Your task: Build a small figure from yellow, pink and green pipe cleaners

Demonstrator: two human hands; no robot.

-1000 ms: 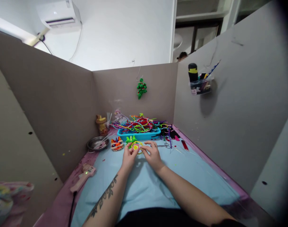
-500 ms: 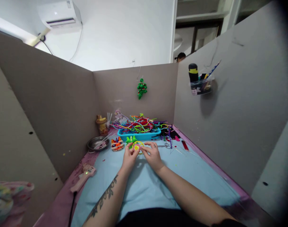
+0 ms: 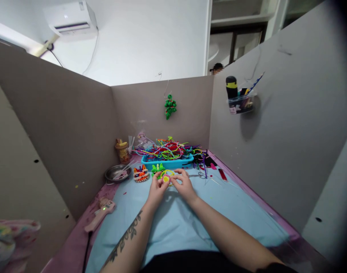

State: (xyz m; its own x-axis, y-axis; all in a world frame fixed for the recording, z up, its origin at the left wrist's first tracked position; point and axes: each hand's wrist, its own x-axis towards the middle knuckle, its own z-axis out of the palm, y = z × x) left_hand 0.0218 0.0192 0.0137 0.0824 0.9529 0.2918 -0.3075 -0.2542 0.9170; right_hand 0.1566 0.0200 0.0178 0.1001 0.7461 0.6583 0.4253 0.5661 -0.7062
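Between both hands, above the light blue cloth (image 3: 173, 227), is a small pink-and-yellow coil of pipe cleaner (image 3: 166, 179). My left hand (image 3: 157, 185) pinches it from the left. The fingers of my right hand (image 3: 185, 185) are closed at its right edge. A loop of yellow pipe cleaner (image 3: 171, 172) stands out behind the coil. Just beyond the hands sit a green pipe-cleaner figure (image 3: 157, 169) and an orange striped one (image 3: 141, 173). Scissors (image 3: 200, 174) lie beyond my right hand.
A blue tray (image 3: 169, 163) heaped with colourful pipe cleaners stands at the back. On the left are a metal bowl (image 3: 108, 175), a jar (image 3: 123, 152) and a pink glue gun (image 3: 99, 217) with its cord. Grey partitions (image 3: 162, 85) enclose the table, and a clear box (image 3: 242, 105) hangs at right.
The coil has tilted and shifted slightly to the right and down between my fingers. Both hands stay closed at it; the view moved a little.
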